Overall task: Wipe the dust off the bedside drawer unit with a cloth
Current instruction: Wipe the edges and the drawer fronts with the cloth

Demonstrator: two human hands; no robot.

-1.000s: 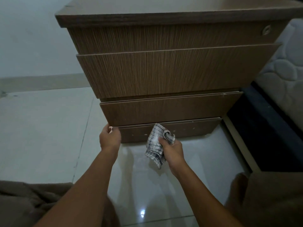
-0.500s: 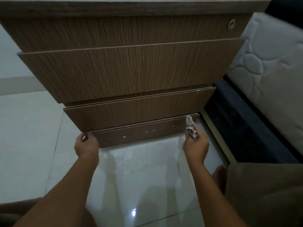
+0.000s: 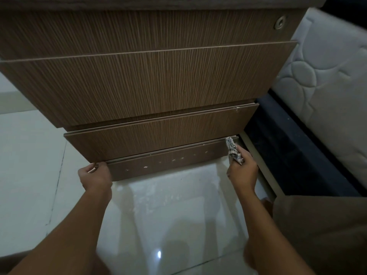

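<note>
The right hand (image 3: 241,171), at lower right of centre, is clenched around a bunched checked cloth (image 3: 234,150) and presses it against the right end of the base plinth (image 3: 164,165) of the bedside drawer unit (image 3: 151,84). The left hand (image 3: 95,176), at lower left of centre, has its fingers curled round the plinth's left end, just under the corner of the lowest drawer front; it carries nothing else and seems to be steadying the unit.

By the look of it, the step in hand is wiping the plinth, the lowest strip of the unit, with the cloth at the far right end of its run. Pale specks (image 3: 173,160) dot the plinth between the two hands, so the next move likely calls for dragging the cloth leftward along the strip with firm, flat pressure, keeping it tight into the groove under the drawer.

Counted: two hands, one cloth, one drawer unit showing three drawer fronts plus the plinth, one round lock (image 3: 280,22) at upper right. The unit stands on a glossy tiled floor (image 3: 170,211), with a quilted mattress (image 3: 325,80) on a dark bed base (image 3: 294,151) to the right.
</note>
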